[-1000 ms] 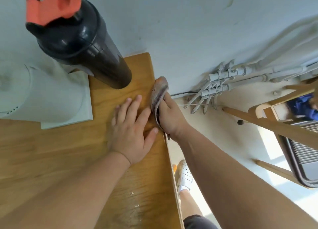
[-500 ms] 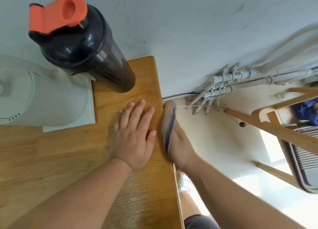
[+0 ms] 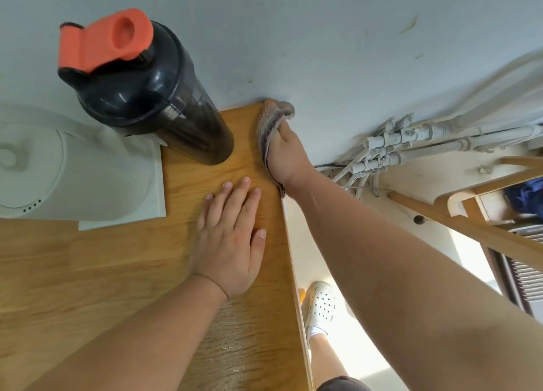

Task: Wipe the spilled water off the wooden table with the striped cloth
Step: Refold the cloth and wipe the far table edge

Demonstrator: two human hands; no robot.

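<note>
Head view, looking down: the person's right hand (image 3: pixel 283 152) has its grip clenched on the striped cloth (image 3: pixel 271 120), pressing it against the right edge of the wooden bench (image 3: pixel 88 273) at the far corner, where the bench meets the pale wall (image 3: pixel 293 38). The cloth is bunched, its top poking out above the fingers and touching the wall. The left hand (image 3: pixel 232 238) lies flat on the bench top just beside the same edge, palm down, fingers spread, its grip released and grasping nothing. A few small wet flecks (image 3: pixel 235 358) glisten on the wood nearer the viewer. Behind the left hand stands a dark, smoky shaker bottle (image 3: pixel 164 105) with a black lid and an orange flip cap; whether it holds anything cannot be told. Left of it sits a white appliance (image 3: pixel 58 167). Beyond the bench edge, white pipes (image 3: pixel 411 144) run along the wall, and a foot in a white perforated shoe (image 3: pixel 321 305) stands on the floor.
</note>
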